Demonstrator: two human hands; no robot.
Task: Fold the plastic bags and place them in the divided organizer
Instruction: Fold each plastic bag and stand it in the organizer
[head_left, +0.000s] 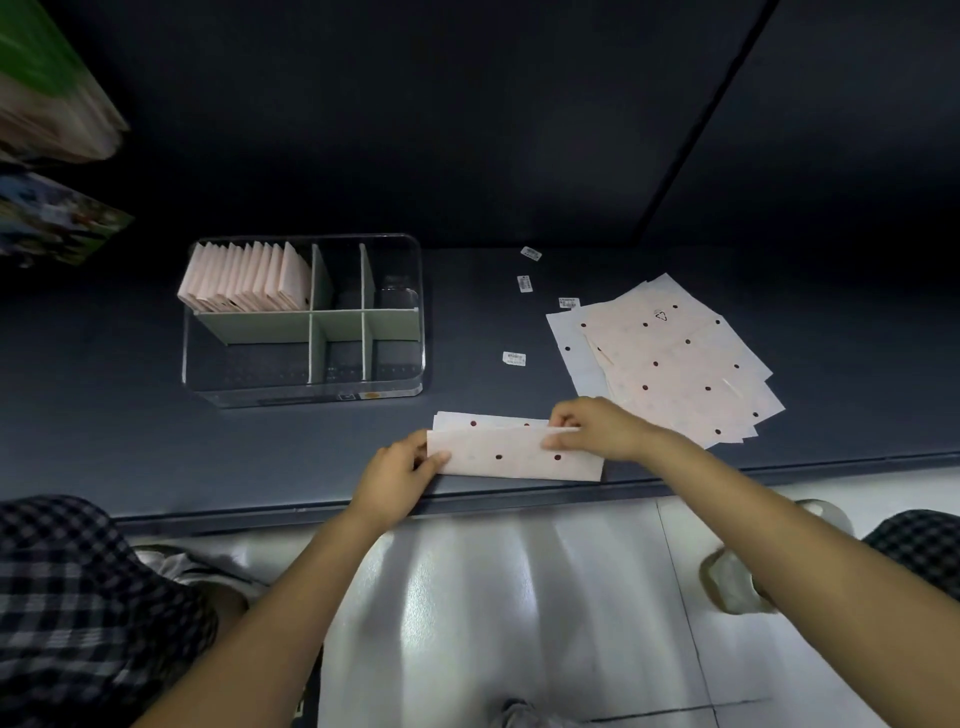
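Clear divided organizer (304, 387) at left, folded bags (244, 280) upright in its rear-left compartment; left hand (397, 480) pinches left end of half-folded dotted bag (511, 457) near shelf edge, right hand (597, 428) pinches its top fold; flat bag pile (675, 364) right.

Dim, vignetted wide-angle view; glare streaks the pale floor (519, 597), corners blurred.

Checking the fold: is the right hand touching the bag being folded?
Touching. The head view shows the right hand pinching the upper edge of the bag.
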